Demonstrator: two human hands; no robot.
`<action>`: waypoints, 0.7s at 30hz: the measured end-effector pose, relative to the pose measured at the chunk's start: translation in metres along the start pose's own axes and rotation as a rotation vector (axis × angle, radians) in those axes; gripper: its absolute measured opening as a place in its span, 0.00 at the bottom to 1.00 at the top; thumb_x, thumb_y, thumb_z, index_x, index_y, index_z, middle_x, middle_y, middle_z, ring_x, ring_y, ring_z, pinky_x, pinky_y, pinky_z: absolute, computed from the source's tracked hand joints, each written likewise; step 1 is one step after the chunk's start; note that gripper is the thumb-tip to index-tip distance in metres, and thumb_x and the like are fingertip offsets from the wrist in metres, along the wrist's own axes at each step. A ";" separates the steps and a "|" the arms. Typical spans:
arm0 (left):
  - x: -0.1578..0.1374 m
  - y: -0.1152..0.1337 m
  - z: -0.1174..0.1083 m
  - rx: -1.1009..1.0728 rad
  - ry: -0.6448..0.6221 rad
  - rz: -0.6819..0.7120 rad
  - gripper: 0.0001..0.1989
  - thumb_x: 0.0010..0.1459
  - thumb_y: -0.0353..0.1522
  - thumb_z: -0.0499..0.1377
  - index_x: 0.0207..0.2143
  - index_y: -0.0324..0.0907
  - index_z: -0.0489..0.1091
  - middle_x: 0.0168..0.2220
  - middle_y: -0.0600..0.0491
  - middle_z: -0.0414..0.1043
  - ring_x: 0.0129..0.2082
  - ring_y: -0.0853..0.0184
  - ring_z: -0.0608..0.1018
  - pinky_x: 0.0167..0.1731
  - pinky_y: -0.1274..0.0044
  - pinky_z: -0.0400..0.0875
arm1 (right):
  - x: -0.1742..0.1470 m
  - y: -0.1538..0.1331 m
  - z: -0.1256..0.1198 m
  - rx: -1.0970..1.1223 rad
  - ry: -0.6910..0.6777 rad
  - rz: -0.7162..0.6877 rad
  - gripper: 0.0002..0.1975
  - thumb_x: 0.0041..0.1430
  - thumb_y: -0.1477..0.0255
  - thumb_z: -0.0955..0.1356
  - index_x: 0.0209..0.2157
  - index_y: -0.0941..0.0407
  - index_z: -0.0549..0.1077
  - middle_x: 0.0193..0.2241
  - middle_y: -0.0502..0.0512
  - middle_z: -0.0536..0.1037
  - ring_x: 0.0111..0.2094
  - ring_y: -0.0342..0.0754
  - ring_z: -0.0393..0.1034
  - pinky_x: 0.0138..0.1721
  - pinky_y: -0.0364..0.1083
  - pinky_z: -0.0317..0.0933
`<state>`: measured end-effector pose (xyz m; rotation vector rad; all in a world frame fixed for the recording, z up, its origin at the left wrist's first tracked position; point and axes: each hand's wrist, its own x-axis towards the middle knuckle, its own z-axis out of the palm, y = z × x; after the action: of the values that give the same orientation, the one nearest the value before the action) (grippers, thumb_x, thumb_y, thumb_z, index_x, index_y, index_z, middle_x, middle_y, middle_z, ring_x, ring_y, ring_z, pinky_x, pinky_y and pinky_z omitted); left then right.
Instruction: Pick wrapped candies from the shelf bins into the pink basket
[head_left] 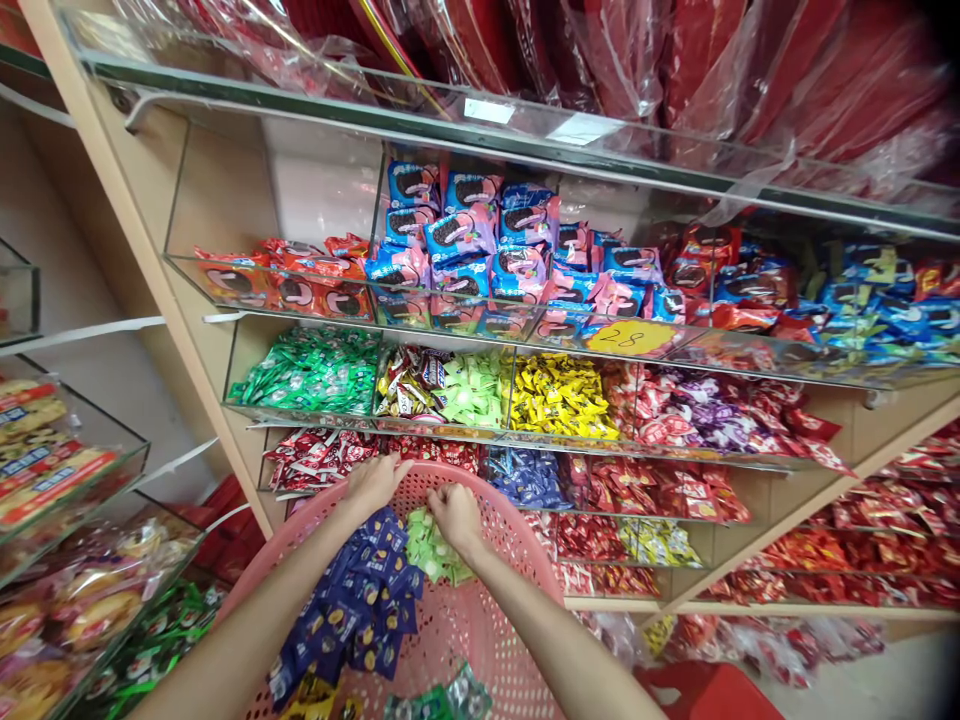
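Note:
A pink perforated plastic basket (pixel 517 520) sits low in front of me. My left hand (pixel 375 482) is closed over its far rim. Inside the basket, near the far wall, my right hand (pixel 456 515) is curled into a fist; what it holds, if anything, is hidden. Just below that fist lie light green candy packets (pixel 435 553), touching or very close to the fingers. Dark purple-blue packets (pixel 360 600) are heaped on the basket's left side. Lower down are some yellow packets (pixel 313 697) and green packets (pixel 450 697), partly cut off by the picture's edge.
Beyond the basket rises a shelf with clear bins: green packets (pixel 307 370), yellow candies (pixel 562 395) and blue cookie packs (pixel 461 235). A yellow tag (pixel 630 338) reads 28. Snack bins (pixel 67 450) line the left. A red object (pixel 712 690) is at lower right.

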<state>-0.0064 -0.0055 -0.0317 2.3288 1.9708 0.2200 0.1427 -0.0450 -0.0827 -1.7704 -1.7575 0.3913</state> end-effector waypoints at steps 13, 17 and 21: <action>-0.001 0.005 -0.009 -0.005 0.004 0.006 0.25 0.59 0.47 0.37 0.40 0.44 0.67 0.38 0.46 0.74 0.39 0.60 0.74 0.36 0.73 0.63 | -0.005 -0.046 -0.068 0.001 -0.008 -0.456 0.21 0.60 0.61 0.58 0.18 0.56 0.67 0.15 0.48 0.68 0.17 0.40 0.57 0.23 0.40 0.45; -0.001 0.003 -0.011 -0.004 0.027 0.014 0.25 0.59 0.47 0.36 0.39 0.44 0.67 0.36 0.47 0.74 0.38 0.60 0.75 0.34 0.74 0.63 | 0.022 -0.062 -0.132 0.039 0.031 -0.583 0.18 0.60 0.64 0.58 0.23 0.57 0.70 0.20 0.49 0.70 0.21 0.40 0.59 0.26 0.39 0.49; -0.003 0.003 -0.012 -0.027 0.034 0.001 0.25 0.58 0.48 0.37 0.38 0.44 0.67 0.36 0.47 0.74 0.38 0.60 0.75 0.35 0.74 0.63 | 0.063 -0.058 -0.172 -0.067 0.049 -0.633 0.09 0.56 0.71 0.63 0.39 0.55 0.71 0.27 0.50 0.71 0.27 0.41 0.62 0.31 0.40 0.52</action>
<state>-0.0063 -0.0089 -0.0198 2.3247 1.9691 0.2873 0.2046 -0.0232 0.0981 -1.1553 -2.1863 0.0202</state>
